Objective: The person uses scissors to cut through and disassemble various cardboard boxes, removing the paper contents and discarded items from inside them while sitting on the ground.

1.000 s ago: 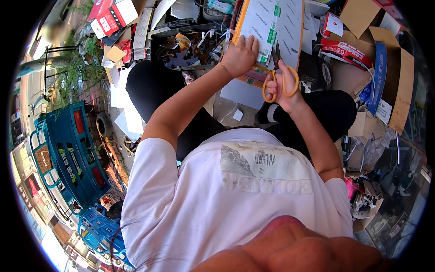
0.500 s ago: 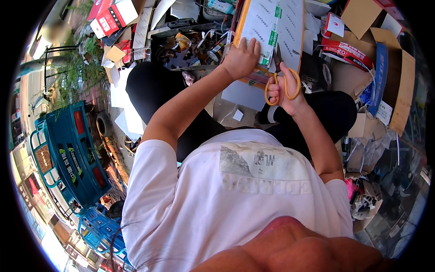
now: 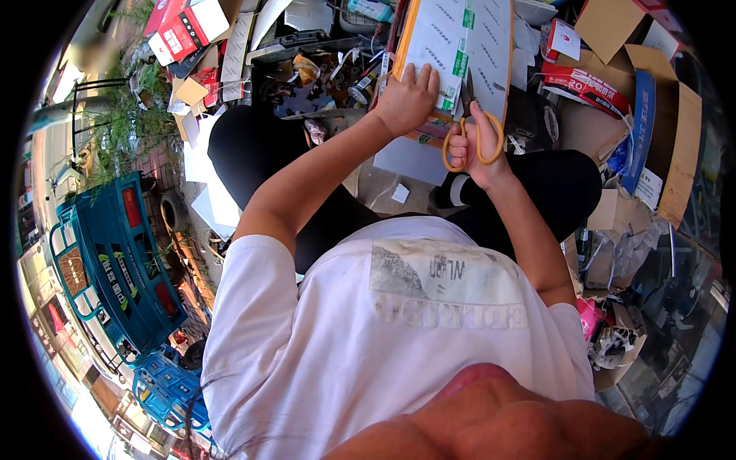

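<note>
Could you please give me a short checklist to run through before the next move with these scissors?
1. Scissors gripped: ok, the right hand holds the yellow handles.
2. Package braced: ok, the left hand rests on its lower left part.
3. Left hand out of the blades' line: ok, they point up the package, to that hand's right.
4. Blades fully closed: cannot tell, too small and dark.
5. Surroundings tidy: not ok, an open cardboard box and other clutter lie around.
</note>
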The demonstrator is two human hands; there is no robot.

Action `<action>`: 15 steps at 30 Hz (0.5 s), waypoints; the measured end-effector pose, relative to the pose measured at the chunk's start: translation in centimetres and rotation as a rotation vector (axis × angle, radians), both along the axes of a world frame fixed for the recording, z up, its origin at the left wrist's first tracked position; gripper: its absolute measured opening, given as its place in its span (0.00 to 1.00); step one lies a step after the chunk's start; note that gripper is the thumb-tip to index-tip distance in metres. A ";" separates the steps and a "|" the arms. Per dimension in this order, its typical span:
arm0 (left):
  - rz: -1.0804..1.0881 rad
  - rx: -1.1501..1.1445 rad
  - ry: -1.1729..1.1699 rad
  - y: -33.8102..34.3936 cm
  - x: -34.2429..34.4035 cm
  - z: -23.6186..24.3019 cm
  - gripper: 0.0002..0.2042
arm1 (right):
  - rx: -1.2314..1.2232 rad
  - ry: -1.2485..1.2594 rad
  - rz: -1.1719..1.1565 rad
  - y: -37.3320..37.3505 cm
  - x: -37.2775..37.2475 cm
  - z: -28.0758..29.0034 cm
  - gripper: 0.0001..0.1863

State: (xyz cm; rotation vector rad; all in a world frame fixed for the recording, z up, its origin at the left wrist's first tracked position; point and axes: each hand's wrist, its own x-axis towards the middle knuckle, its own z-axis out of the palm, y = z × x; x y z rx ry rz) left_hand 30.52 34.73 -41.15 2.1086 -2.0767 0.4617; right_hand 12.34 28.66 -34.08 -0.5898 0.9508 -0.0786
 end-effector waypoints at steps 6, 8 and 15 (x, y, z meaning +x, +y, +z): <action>0.003 0.026 0.071 -0.1 -0.6 0.4 0.24 | -0.050 0.036 -0.016 -1.0 0.9 -2.0 0.31; 0.001 0.019 0.063 -0.1 -0.7 0.2 0.23 | -0.021 0.021 -0.005 -1.3 0.7 -1.9 0.31; -0.013 -0.007 0.043 -0.1 -0.4 -0.2 0.23 | -0.076 0.082 0.032 -1.7 0.7 -1.6 0.33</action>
